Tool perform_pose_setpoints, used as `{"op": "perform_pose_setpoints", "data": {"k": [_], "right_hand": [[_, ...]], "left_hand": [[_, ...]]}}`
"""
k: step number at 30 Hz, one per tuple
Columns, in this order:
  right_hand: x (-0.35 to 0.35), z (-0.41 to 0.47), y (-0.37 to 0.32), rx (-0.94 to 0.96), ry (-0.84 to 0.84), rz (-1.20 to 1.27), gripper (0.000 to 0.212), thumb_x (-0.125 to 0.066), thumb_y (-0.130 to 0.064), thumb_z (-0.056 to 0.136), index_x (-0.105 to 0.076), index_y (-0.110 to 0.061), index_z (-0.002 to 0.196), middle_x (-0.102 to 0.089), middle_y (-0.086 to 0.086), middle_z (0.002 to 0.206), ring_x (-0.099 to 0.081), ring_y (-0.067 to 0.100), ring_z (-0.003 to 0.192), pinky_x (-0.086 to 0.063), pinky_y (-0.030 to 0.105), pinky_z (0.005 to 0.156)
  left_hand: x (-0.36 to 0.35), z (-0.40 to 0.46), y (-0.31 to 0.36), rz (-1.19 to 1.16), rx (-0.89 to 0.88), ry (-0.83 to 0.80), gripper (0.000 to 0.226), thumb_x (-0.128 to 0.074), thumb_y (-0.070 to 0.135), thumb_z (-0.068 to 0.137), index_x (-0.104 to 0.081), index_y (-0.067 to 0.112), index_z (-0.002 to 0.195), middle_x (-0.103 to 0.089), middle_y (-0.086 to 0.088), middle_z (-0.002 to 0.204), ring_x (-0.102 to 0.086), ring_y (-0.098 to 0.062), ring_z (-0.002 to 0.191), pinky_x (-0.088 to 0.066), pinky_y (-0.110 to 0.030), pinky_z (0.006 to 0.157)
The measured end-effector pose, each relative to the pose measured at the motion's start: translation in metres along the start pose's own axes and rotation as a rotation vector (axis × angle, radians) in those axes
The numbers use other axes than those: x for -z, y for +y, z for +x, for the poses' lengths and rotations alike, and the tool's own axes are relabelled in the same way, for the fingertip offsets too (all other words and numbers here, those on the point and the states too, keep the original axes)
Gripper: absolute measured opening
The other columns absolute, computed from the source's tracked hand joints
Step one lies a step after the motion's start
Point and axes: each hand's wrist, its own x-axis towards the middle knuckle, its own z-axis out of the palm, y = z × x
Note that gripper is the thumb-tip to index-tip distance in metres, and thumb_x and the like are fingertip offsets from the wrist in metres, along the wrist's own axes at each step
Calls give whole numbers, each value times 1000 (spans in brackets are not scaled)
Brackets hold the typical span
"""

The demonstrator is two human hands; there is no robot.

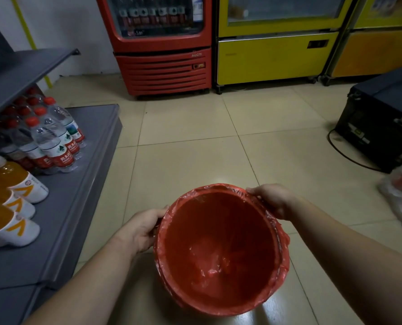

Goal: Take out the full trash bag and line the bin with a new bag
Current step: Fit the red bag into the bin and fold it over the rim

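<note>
Gripping opposite sides of the bin rim at lower centre, left hand and right hand should pull the red bag evenly taut.

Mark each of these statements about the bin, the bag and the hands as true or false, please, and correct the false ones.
1. A red bag lines the inside of the bin. True.
2. The bin is full of trash. False: only the bag shows inside; no trash is visible.
3. Both the left hand and the right hand are at the rim of the bin. True.
4. The bin stands on the grey shelf. False: it is over the tiled floor, beside the shelf.
5. The bag's edge is folded over the rim. True.
</note>
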Motion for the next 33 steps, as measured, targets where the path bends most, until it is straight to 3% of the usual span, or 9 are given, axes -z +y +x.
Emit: {"op": "perform_pose_setpoints", "data": {"k": [3, 7, 9, 19, 22, 26, 28, 31, 33], "right_hand": [[-4, 2, 4, -26, -46, 69, 25, -62, -15, 93, -69, 6, 105, -70, 18, 79, -68, 28, 63, -59, 44, 79], [-9, 2, 11, -18, -53, 133, 25, -64, -14, 87, -71, 5, 100, -71, 21, 79, -69, 29, 60, -61, 41, 70], [-10, 2, 12, -19, -65, 146, 24, -64, -15, 87, -72, 5, 99, -71, 20, 77, -69, 29, 59, -61, 41, 71], [-9, 0, 18, -22, -44, 135, 30, -70, -18, 86, -72, 10, 96, -71, 24, 87, -69, 32, 67, -59, 47, 80], [-7, -3, 10, -131, -175, 92, 17, -61, -9, 87, -70, 4, 79, -69, 15, 71, -67, 26, 60, -58, 39, 73], [-8, -7, 7, -185, -180, 44, 24, -55, -6, 90, -69, 3, 74, -68, 12, 65, -66, 24, 54, -59, 35, 61], [-8, -13, 10, -116, -95, 84, 26, -57, -18, 96, -69, -1, 80, -67, 9, 69, -62, 22, 58, -56, 33, 61], [-2, -29, 28, 233, 290, -74, 32, -63, -40, 93, -74, -11, 88, -71, 2, 83, -56, 17, 68, -43, 29, 58], [3, -49, 45, 390, 405, -182, 39, -67, -53, 85, -77, -15, 80, -70, -5, 72, -57, 10, 61, -44, 29, 58]], "left_hand": [[2, 5, 0, -67, 53, -44, 27, -56, 9, 94, -71, 6, 72, -57, -4, 49, -53, -17, 37, -47, -22, 36], [-1, 8, 2, -85, 94, -101, 27, -59, 12, 83, -62, 8, 57, -55, -2, 42, -51, -17, 31, -45, -21, 35], [-2, 9, 3, -92, 97, -112, 20, -62, 13, 75, -61, 8, 56, -55, -2, 42, -50, -17, 33, -44, -22, 38], [-4, 12, 3, 17, 81, -119, 41, -52, 4, 92, -65, 6, 53, -56, -5, 44, -53, -18, 33, -49, -23, 38], [-6, 10, 5, 46, 118, -108, 44, -49, 3, 91, -61, 5, 49, -54, -7, 42, -52, -19, 32, -49, -24, 38], [-9, 6, 8, 49, 150, -69, 34, -50, 6, 87, -53, 8, 53, -52, -5, 42, -49, -19, 32, -45, -23, 40], [-8, -3, 7, 19, 130, -84, 31, -53, 14, 90, -57, 10, 59, -56, -5, 47, -51, -19, 37, -45, -26, 46], [2, -14, -3, 211, -69, 96, 32, -55, 38, 96, -70, 15, 79, -69, -5, 74, -60, -23, 67, -44, -36, 72], [13, -25, -17, 297, -241, 196, 35, -56, 49, 94, -74, 19, 95, -73, -3, 91, -64, -25, 85, -42, -39, 76]]}}
